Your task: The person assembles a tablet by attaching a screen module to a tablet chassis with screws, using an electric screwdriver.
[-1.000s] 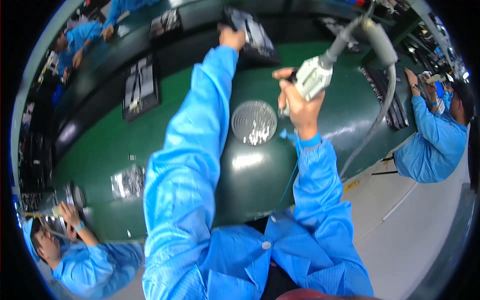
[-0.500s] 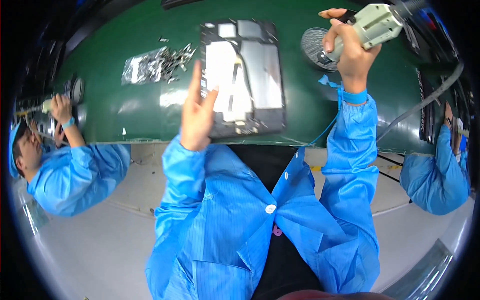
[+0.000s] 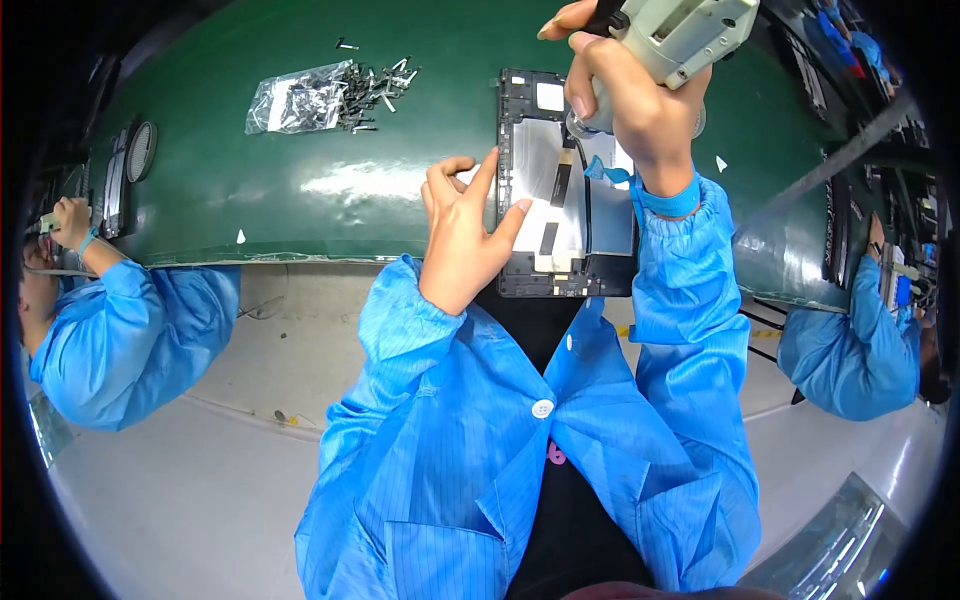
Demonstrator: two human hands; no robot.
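Observation:
An opened tablet [image 3: 612,225] lies at the front edge of the green table, its inside with silver plates, black tape strips and a cable facing up. My left hand [image 3: 465,235] rests at its left edge, fingers apart, the thumb reaching over the frame. Above the tablet's far right part, my right hand [image 3: 640,115] grips a pale electric screwdriver [image 3: 690,35]. The tool's tip is hidden, so I cannot tell whether it touches the tablet. A blue strap [image 3: 668,203] circles my right wrist.
Small black-and-silver parts [image 3: 378,92] spill from a clear plastic bag [image 3: 297,100] at the far left. A grey cable [image 3: 850,155] crosses the right side. Co-workers in blue sleeves [image 3: 135,325] sit on both sides. A round dish is mostly hidden behind my right hand.
The tablet has shifted to the right and slightly nearer, my left hand following rightward. My right hand has brought the screwdriver left from the round dish to over the tablet.

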